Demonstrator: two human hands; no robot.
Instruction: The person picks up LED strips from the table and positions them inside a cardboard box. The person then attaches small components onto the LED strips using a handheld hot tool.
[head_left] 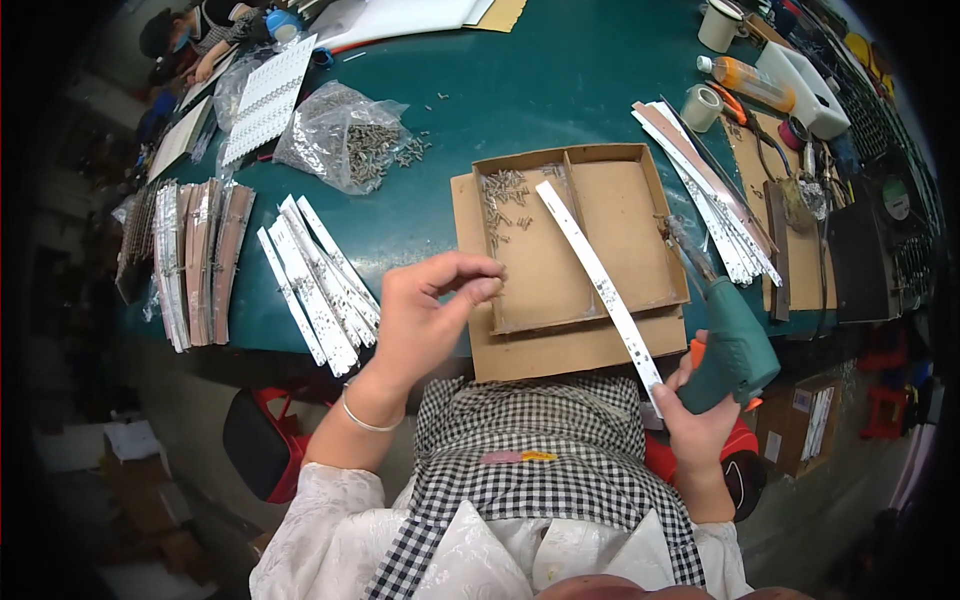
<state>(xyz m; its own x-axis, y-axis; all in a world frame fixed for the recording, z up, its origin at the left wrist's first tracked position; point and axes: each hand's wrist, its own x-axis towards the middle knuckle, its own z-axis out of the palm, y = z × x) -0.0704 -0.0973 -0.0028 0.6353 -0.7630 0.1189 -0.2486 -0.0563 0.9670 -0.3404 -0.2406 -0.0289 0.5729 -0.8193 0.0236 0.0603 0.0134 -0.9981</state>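
Note:
My left hand (432, 305) is held over the left edge of a shallow cardboard tray (620, 235), thumb and forefinger pinched together. Whatever lies between those fingertips is too small or hidden to make out. At the right, my right hand (697, 425) grips a green hot glue gun (735, 345) with an orange trigger, its dirty nozzle pointing away from me. The same hand also holds the near end of a white perforated strip (605, 288) between thumb and fingers. That strip slants up and left across the tray. Small metal screw-like parts (503, 195) are scattered in the tray's left compartment.
White strips lie in a pile (318, 285) left of the tray and another pile (705, 190) to its right. Brown-and-white bundles (205, 260) lie farther left. Behind are a plastic bag of small metal parts (345, 140), an orange bottle (750, 82) and a co-worker (195, 45).

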